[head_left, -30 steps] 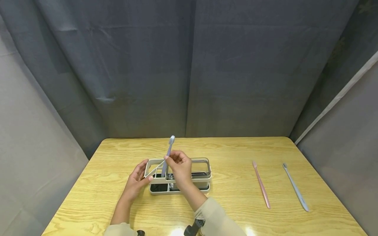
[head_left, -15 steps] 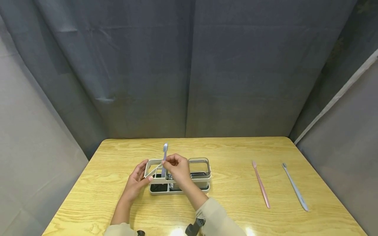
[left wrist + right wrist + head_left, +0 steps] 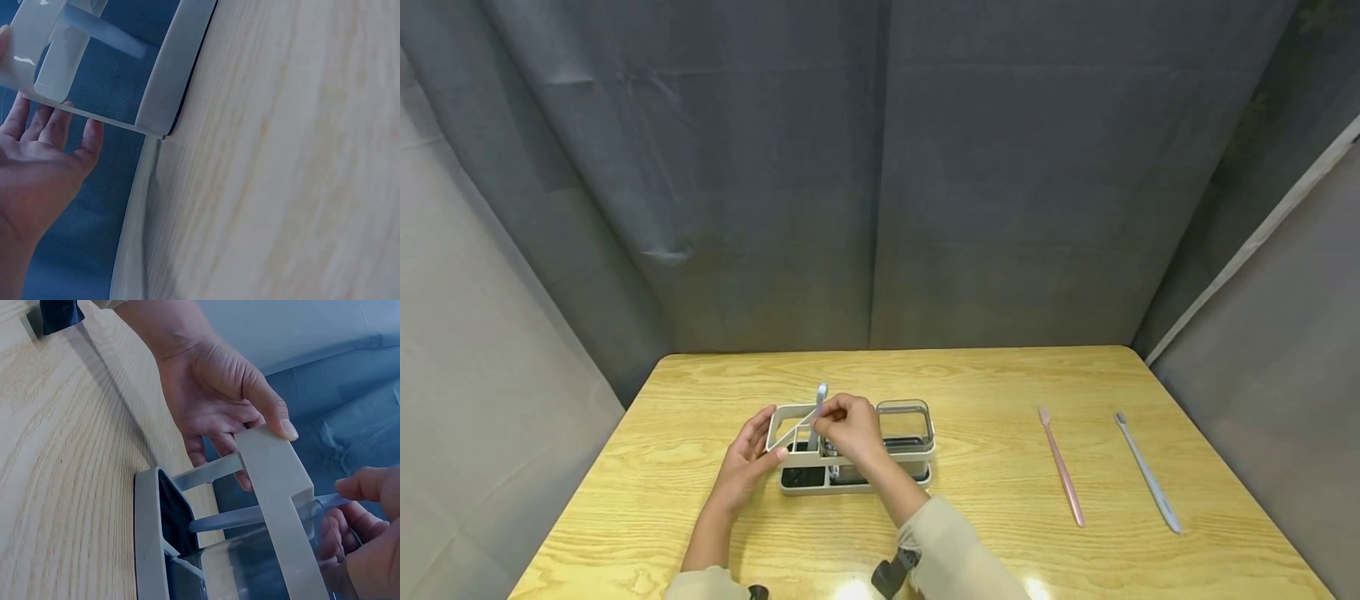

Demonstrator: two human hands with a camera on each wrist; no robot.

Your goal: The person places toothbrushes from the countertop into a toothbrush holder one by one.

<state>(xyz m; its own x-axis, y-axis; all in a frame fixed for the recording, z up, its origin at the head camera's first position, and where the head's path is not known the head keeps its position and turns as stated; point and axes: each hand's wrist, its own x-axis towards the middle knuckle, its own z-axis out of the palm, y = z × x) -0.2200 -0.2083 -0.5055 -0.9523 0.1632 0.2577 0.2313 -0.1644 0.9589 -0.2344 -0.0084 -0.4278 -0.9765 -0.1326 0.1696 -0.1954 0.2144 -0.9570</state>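
A toothbrush holder [image 3: 913,457] of off-white plastic stands on the table, with an upper frame above a base with a dark inset. My left hand [image 3: 747,461] grips the frame's left end, thumb over the front rim and fingers behind. With thumb and fingertips, my right hand [image 3: 852,432] pinches a purple toothbrush [image 3: 821,399] near its head. The brush stands head up in a small slot of the frame. In the right wrist view its handle [image 3: 228,519] passes through the frame and its lower end is right at the dark base inset [image 3: 175,503].
A clear cup [image 3: 904,407] sits in the right side of the holder. On the right of the wooden table [image 3: 985,500] lie a pink toothbrush [image 3: 1062,468] and a blue toothbrush [image 3: 1148,473]. Grey curtains [image 3: 760,208] hang behind and at both sides.
The purple toothbrush has gone down into the slot and become more upright, its head now lower. My right hand has moved slightly down and left with it. The left hand stays put.
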